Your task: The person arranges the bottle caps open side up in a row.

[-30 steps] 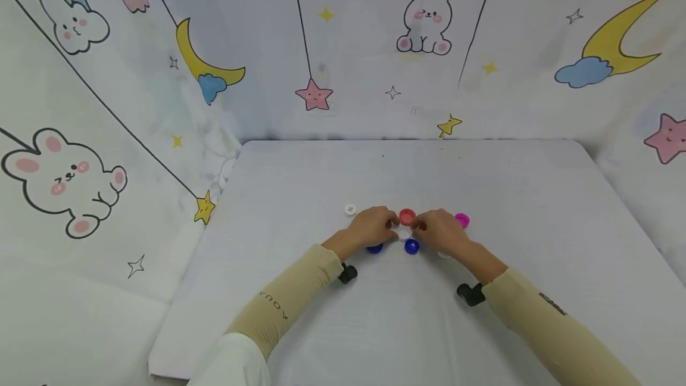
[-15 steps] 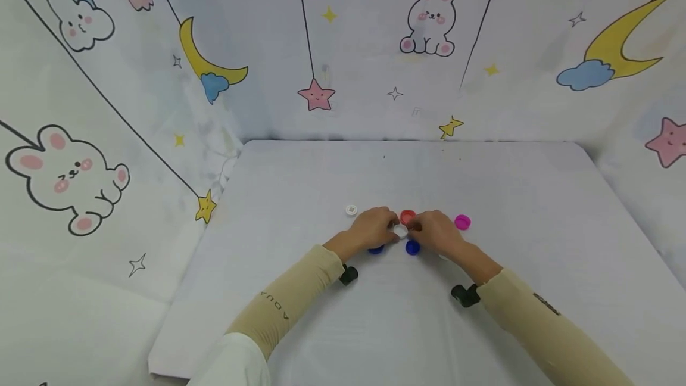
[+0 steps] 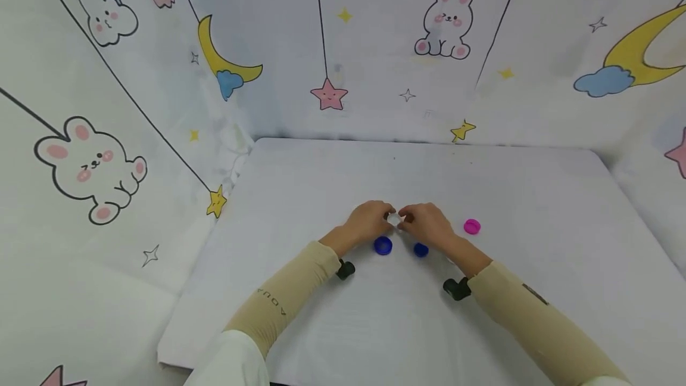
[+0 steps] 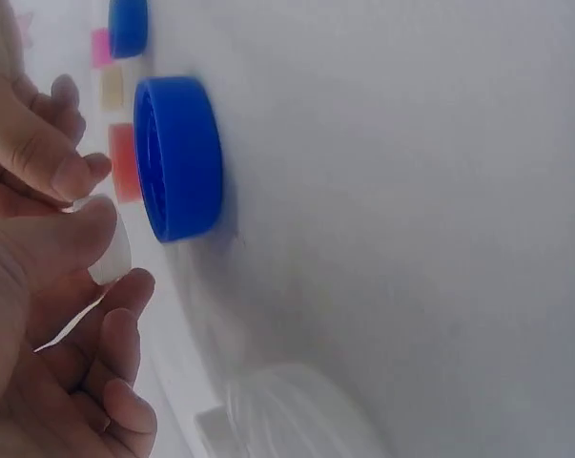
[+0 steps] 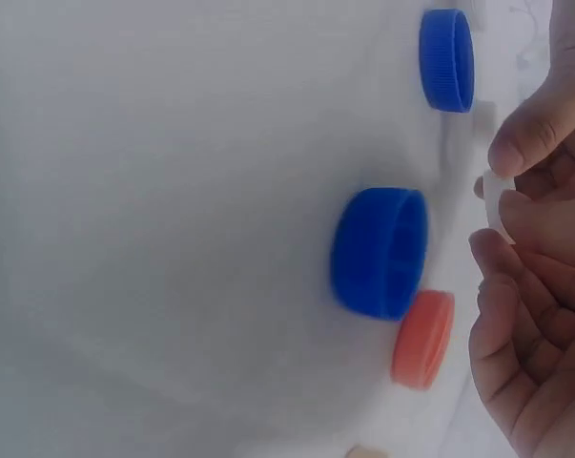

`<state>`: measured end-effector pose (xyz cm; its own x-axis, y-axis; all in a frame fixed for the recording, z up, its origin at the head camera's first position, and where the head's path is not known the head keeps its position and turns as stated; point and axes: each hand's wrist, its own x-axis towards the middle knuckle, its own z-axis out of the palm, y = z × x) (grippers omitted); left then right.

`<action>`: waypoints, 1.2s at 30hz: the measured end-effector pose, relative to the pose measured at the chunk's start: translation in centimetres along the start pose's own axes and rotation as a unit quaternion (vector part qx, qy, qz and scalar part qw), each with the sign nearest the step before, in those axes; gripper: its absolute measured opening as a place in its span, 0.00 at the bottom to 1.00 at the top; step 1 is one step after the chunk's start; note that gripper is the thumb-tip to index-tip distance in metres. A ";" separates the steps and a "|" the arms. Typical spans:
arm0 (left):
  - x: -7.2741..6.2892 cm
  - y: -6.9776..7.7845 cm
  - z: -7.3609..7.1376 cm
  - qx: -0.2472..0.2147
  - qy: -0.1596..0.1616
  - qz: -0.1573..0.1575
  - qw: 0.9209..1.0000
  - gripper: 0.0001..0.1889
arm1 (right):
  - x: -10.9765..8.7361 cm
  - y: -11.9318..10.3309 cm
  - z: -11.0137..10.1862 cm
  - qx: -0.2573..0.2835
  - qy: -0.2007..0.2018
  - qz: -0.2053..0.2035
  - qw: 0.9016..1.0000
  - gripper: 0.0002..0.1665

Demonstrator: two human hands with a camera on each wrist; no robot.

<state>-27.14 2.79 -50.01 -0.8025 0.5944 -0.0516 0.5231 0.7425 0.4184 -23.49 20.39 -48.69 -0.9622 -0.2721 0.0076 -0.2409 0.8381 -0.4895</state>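
A small white bottle cap (image 3: 393, 219) is between my two hands, close together over the table. My left hand (image 3: 370, 220) pinches its left side; in the left wrist view the thumb presses the white cap (image 4: 115, 258) with a finger below it. My right hand (image 3: 427, 223) pinches the other side, and the right wrist view shows both thumbs at the white cap (image 5: 495, 196). Nearer me lie a larger blue cap (image 3: 383, 245) and a smaller blue cap (image 3: 421, 249). A red cap (image 5: 424, 340) appears in the wrist views, but my hands hide it in the head view.
To the right of my right hand lies a pink cap (image 3: 471, 226). The left wrist view adds a beige cap (image 4: 112, 88) and a blurred pale ribbed thing (image 4: 287, 410). Black wrist cameras (image 3: 457, 289) hang under both sleeves. A patterned cloth backdrop (image 3: 375, 64) stands behind the white table (image 3: 321, 165).
Both hands have moved slightly left and up or away with the white cap, now covering the red cap in the head view. The larger blue cap has come into full view. The head view has shifted.
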 end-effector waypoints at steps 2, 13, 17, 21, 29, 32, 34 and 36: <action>0.1 -0.3 -0.1 0.003 0.004 -0.007 1.000 0.21 | 0.7 -0.4 0.2 -0.001 0.003 -0.001 1.000 0.16; 0.4 -1.5 -0.4 -0.018 0.053 -0.011 0.998 0.18 | 2.4 -0.9 1.0 0.071 0.025 0.034 0.997 0.18; 0.5 -1.4 -0.4 -0.030 0.071 -0.004 0.997 0.12 | 2.6 -1.0 1.2 0.057 0.036 0.023 0.997 0.14; 0.5 -1.4 -0.3 -0.036 0.082 -0.004 0.996 0.09 | 2.7 -1.1 1.3 0.052 0.022 0.022 0.998 0.10; 0.3 -1.5 0.2 -0.033 0.106 -0.001 0.994 0.10 | 2.8 -0.8 1.6 0.119 -0.019 0.070 0.990 0.17; 0.3 -1.5 0.3 -0.038 0.116 0.001 0.993 0.10 | 2.8 -0.5 1.5 0.132 -0.016 0.077 0.988 0.18; 0.3 -1.5 0.4 -0.041 0.118 0.001 0.992 0.09 | 2.9 -0.2 1.5 0.133 -0.010 0.075 0.988 0.19; 0.3 -1.5 0.4 -0.047 0.112 0.001 0.993 0.09 | 2.9 0.0 1.6 0.131 -0.006 0.072 0.989 0.18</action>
<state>-28.06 1.97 -51.02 -0.8511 0.5036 0.1484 0.5038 0.7037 0.5010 -26.09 18.80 -50.04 -0.9821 -0.1663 -0.0887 -0.0590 0.7182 -0.6934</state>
